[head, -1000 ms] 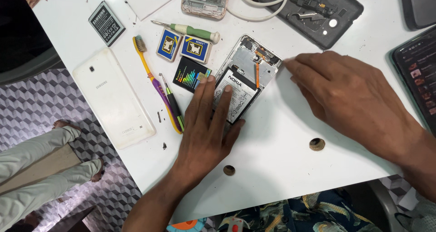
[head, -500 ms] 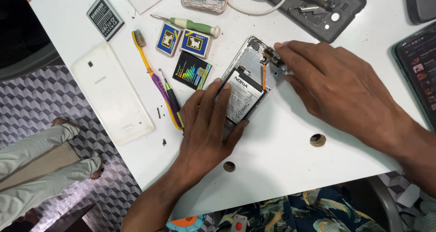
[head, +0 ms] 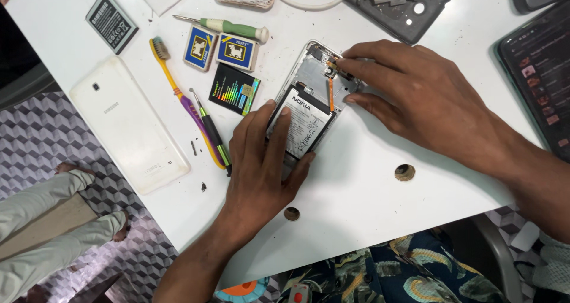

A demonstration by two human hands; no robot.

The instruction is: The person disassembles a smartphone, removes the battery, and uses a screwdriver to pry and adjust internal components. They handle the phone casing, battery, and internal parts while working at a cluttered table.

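Head view: an opened silver-framed smartphone with its back cover off (head: 314, 95) lies near the middle of the white table (head: 368, 220), its long axis running diagonally from lower left to upper right, the camera end toward the top of the frame. Inside its shell sits a black-and-white rectangular battery (head: 306, 125) in the lower half, with a thin orange strip (head: 331, 94) above it on the grey metal plate.

The left hand (head: 261, 160) lies flat over the phone's lower end, fingers slightly spread, fingertips pressing on the battery and frame. The right hand (head: 427, 101) comes in from the right; its thumb and forefinger are drawn together at the phone's upper right edge, seemingly pinching a small part there, though the part itself is too small to tell.

Left of the phone lies a small black packet with a rainbow-coloured panel (head: 234, 89). Above it sit two small blue-and-yellow square boxes (head: 222, 49), side by side. A green-handled screwdriver (head: 228, 26) lies above those. A yellow-and-purple toothbrush (head: 181, 98) and a black-and-green pen-shaped tool (head: 214, 134) lie diagonally left of the packet. A white tablet, face down (head: 127, 125), sits toward the left, with a dark loose battery (head: 111, 21) at the upper left. A dark phone with a lit screen (head: 537, 65) is at the right edge.
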